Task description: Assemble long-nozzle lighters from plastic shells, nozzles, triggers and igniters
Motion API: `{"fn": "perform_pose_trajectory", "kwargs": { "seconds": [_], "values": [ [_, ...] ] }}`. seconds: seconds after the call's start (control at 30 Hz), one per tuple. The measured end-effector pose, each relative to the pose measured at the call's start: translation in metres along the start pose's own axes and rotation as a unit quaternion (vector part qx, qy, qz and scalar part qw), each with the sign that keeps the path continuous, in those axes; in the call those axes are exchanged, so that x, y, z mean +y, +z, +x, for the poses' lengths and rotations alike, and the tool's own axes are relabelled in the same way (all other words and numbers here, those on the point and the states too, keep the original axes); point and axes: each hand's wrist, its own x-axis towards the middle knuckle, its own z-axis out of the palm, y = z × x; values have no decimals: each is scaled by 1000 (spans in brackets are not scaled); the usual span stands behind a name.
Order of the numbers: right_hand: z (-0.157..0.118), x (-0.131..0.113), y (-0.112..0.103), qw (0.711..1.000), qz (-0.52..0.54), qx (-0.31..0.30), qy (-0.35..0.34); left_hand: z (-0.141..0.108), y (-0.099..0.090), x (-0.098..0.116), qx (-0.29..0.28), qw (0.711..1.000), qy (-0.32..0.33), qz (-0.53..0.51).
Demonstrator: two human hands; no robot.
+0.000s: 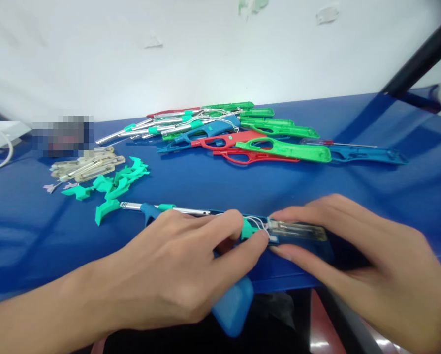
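A blue half-shell of a long-nosed lighter (pixel 150 213) lies across the front of the table. It carries a silver metal tube (pixel 132 206), a green trigger (pixel 247 229), thin white wires (pixel 259 222) and a clear fuel tank (pixel 298 230). My left hand (pixel 183 270) is curled over its middle, thumb at the wires and index finger bent beside the trigger; its other fingers are hidden. My right hand (pixel 375 260) grips the shell's handle end between thumb and fingers, around the tank.
Behind lie green half-shells (pixel 290 150), red ones (pixel 242 140), blue ones (pixel 371 154) and silver tubes (pixel 142 129). Green triggers (pixel 120 184) and clear tanks (pixel 91 164) are piled left. A screwdriver (pixel 327 142) rests among the shells. Below my left hand shows a blue rounded object (pixel 235 307).
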Motion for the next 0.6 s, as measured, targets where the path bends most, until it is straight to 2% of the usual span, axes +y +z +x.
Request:
{"fn": "perform_pose_trajectory", "kwargs": {
  "seconds": [0.6],
  "values": [
    [2,-2,0,1000,-10,13,-1,3,1,0,-46,999,-2,5]
  ]
}}
